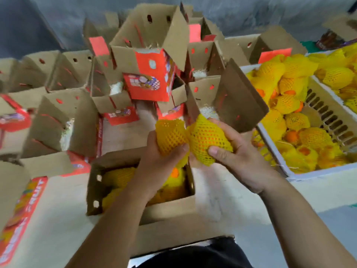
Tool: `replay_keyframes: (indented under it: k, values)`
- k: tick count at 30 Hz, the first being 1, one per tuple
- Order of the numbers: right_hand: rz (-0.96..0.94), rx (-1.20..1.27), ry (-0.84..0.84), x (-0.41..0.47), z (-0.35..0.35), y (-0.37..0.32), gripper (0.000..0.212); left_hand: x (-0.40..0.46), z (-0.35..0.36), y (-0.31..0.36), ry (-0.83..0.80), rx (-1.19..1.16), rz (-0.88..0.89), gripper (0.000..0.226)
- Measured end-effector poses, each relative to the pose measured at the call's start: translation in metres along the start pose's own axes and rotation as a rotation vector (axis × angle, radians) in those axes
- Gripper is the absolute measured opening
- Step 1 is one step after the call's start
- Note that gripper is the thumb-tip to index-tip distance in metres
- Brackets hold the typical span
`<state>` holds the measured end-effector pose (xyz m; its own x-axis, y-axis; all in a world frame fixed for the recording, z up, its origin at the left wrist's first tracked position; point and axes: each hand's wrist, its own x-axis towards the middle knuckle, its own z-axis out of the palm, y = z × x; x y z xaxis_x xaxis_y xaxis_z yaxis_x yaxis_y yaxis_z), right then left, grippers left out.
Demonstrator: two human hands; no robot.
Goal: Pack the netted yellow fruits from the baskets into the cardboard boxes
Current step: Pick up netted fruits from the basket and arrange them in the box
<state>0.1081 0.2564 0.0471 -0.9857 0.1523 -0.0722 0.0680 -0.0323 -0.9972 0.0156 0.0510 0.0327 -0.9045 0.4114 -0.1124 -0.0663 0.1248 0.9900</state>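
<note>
Both hands are closed around fruit above the near open cardboard box [92, 190]. The left hand [160, 161] grips one netted yellow fruit [170, 136], thumb curled over its soft foam mesh; the right hand [231, 157] grips a second netted fruit [208, 138], an egg-shaped lump whose orange skin shows through the diamond netting. The two fruits touch side by side. More netted fruits [119, 176] lie inside that box. To the right, a white slotted plastic basket [328, 113] is heaped with netted fruits [289, 105]. Far and left stand many brown corrugated boxes [152, 45] with upright flaps and red printed panels.
</note>
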Motion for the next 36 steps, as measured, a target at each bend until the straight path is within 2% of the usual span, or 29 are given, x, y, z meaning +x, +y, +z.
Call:
replay_keyframes:
  k: [3, 6, 10, 14, 17, 20, 23, 25, 28, 30, 33, 36]
  values:
    - [0.015, 0.069, 0.052, 0.008, 0.066, 0.025, 0.061, -0.013, -0.062, -0.012, 0.061, 0.067, -0.069, 0.046]
    - [0.053, -0.031, 0.159, 0.008, 0.107, 0.047, 0.063, -0.022, -0.112, -0.027, 0.066, 0.293, -0.046, 0.058]
    - [0.089, -0.177, 0.230, 0.009, 0.120, 0.058, 0.063, -0.026, -0.133, -0.051, -0.302, 0.670, -0.070, 0.080]
    - [0.069, -0.266, 0.193, 0.010, 0.129, 0.055, 0.065, -0.021, -0.121, -0.082, -0.632, 1.037, -0.177, 0.052]
    - [0.075, -0.462, 0.129, 0.008, 0.131, 0.049, 0.067, -0.011, -0.124, -0.088, -0.705, 1.125, -0.156, 0.045]
    - [0.104, -0.687, -0.125, 0.005, 0.122, 0.037, 0.067, -0.004, -0.127, -0.088, -0.732, 1.266, -0.021, 0.050]
    - [0.238, -0.920, -0.436, 0.010, 0.119, 0.032, 0.062, -0.002, -0.123, -0.094, -0.701, 1.328, 0.040, 0.055]
    - [0.345, -1.079, -0.520, 0.016, 0.121, 0.032, 0.053, -0.002, -0.122, -0.096, -0.700, 1.294, 0.022, 0.057]
    - [0.380, -1.312, -0.536, 0.028, 0.133, 0.039, 0.041, -0.001, -0.127, -0.100, -0.717, 1.180, -0.066, 0.054]
    - [0.400, -1.390, -0.497, 0.032, 0.142, 0.045, 0.040, 0.000, -0.131, -0.102, -0.735, 1.145, -0.117, 0.049]
    - [0.505, -1.340, -0.521, 0.041, 0.151, 0.048, 0.038, 0.000, -0.129, -0.101, -0.684, 1.094, -0.171, 0.038]
    - [0.542, -1.301, -0.487, 0.052, 0.159, 0.048, 0.024, -0.005, -0.118, -0.096, -0.597, 1.126, -0.145, 0.030]
